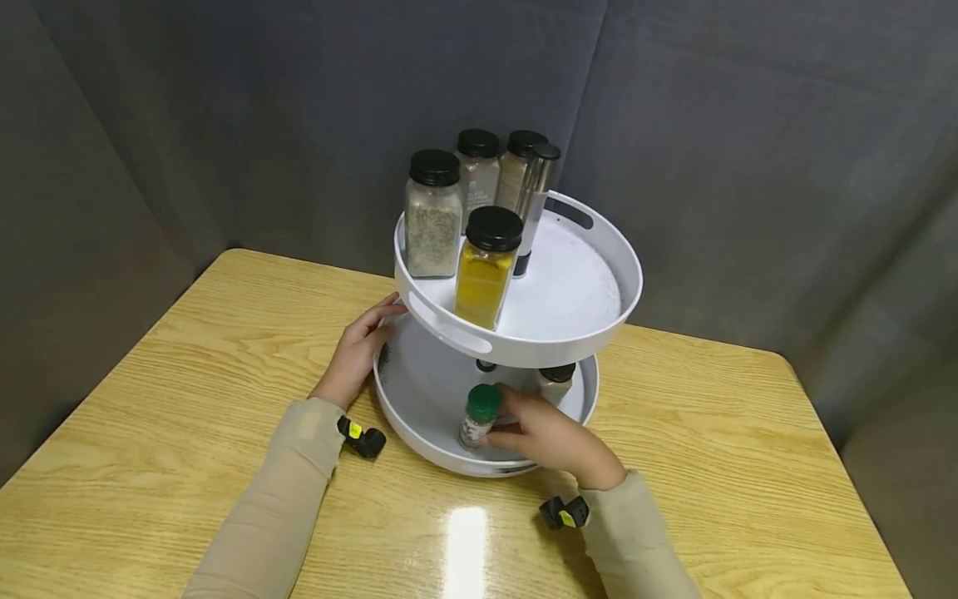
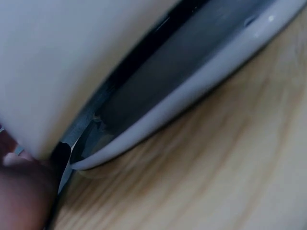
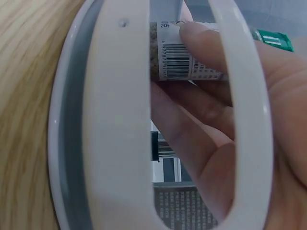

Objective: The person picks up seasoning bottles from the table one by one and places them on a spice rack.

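Observation:
My right hand (image 1: pixel 539 428) holds a small spice bottle (image 1: pixel 477 426) with a green cap, thumb and fingers around it, over the lower level of a white two-tier tray (image 1: pixel 427 391). In the right wrist view, the bottle's barcode label (image 3: pixel 177 60) shows through the tray's handle slot. At the left edge of the lower level, my left hand (image 1: pixel 359 349) grips the rim, its fingertips partly hidden under the upper level. Behind the right hand stands a black-lidded jar (image 1: pixel 556 384), also on the lower level.
The upper level (image 1: pixel 572 291) bears a jar of yellow powder (image 1: pixel 481 279), a jar of dried herbs (image 1: pixel 434 229), a tall grinder (image 1: pixel 535 200) and two more black-lidded jars. Its rim overhangs the lower level. Everything stands on a wooden table (image 1: pixel 718 416) before a grey curtain (image 1: pixel 299 125).

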